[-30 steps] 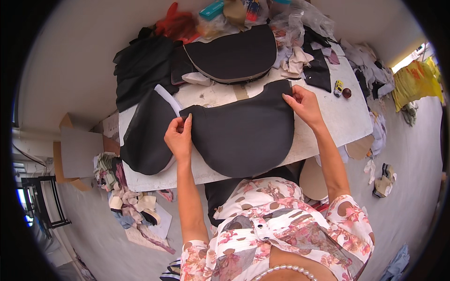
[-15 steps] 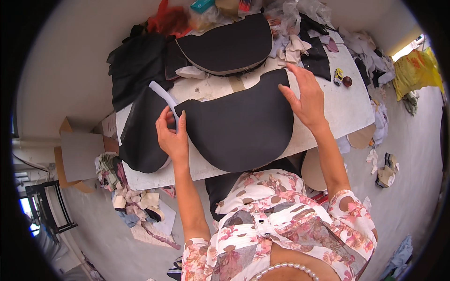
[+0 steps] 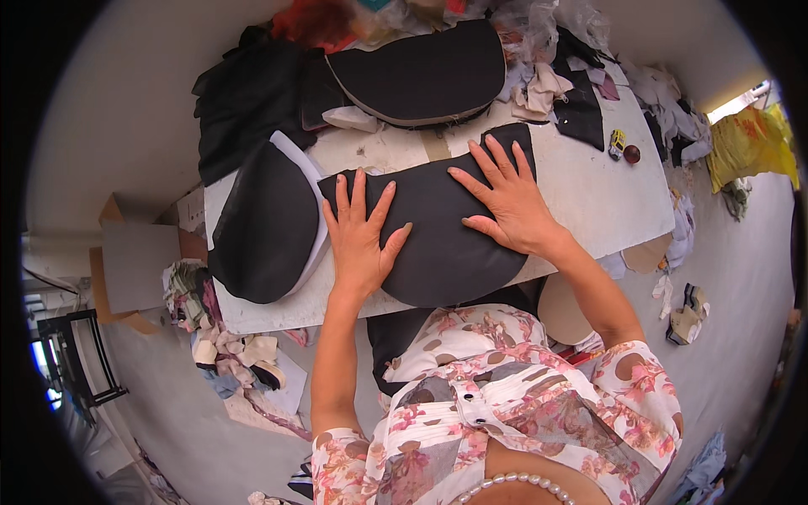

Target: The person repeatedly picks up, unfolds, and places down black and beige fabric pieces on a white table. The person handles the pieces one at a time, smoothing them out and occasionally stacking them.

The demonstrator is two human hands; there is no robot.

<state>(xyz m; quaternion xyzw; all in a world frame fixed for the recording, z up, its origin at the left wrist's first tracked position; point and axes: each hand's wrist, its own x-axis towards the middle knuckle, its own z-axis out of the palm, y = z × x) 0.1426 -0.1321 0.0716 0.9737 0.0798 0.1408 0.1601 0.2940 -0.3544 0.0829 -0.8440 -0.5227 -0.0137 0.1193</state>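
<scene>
A black half-round fabric piece [image 3: 446,261] lies in front of me on the white table [image 3: 598,194], its curved edge toward me. My left hand [image 3: 360,240] rests flat on its left side with the fingers spread. On its upper right, my right hand [image 3: 507,198] lies open as well, fingers fanned out. Left of my left hand is a second black piece [image 3: 265,223] with a curved outline, a white layer [image 3: 311,172] showing along its right edge. At the far side sits a stack of black half-round pieces [image 3: 421,74] with pale, frayed edges.
Black cloth [image 3: 248,105] is heaped at the back left, and pale scraps [image 3: 539,93] with clear plastic lie at the back right. A toy car [image 3: 617,145] and a dark red ball [image 3: 631,154] stand on the right. Fabric scraps [image 3: 244,362] and a cardboard box [image 3: 139,265] are off the left side.
Both hands have come inward from the sides of the black piece and now press flat on it. The black piece at left has shifted slightly, showing more of its white layer.
</scene>
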